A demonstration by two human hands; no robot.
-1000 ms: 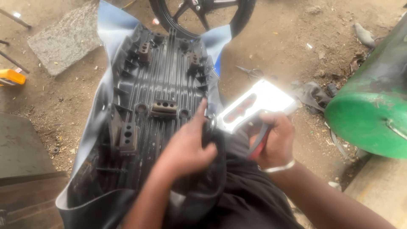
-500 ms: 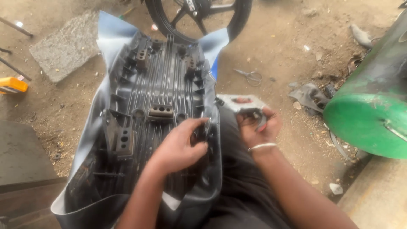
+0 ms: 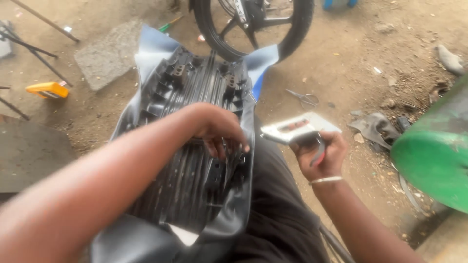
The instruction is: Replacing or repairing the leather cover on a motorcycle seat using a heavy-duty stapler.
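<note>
Since half a second ago, left hand (image 3: 214, 129) has slid toward the seat base's (image 3: 195, 160) right edge, fingers (image 3: 229, 146) curled, seemingly pinching the cover (image 3: 246, 160) there. Right hand (image 3: 321, 156) grips the staple gun (image 3: 297, 129) just beside that edge, above the dirt floor (image 3: 351, 53).

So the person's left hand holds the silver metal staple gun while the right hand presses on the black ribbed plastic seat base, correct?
Not quite: the hands are swapped. In the head view the right hand holds the silver metal staple gun, while the left hand presses on the black ribbed plastic seat base.
</note>
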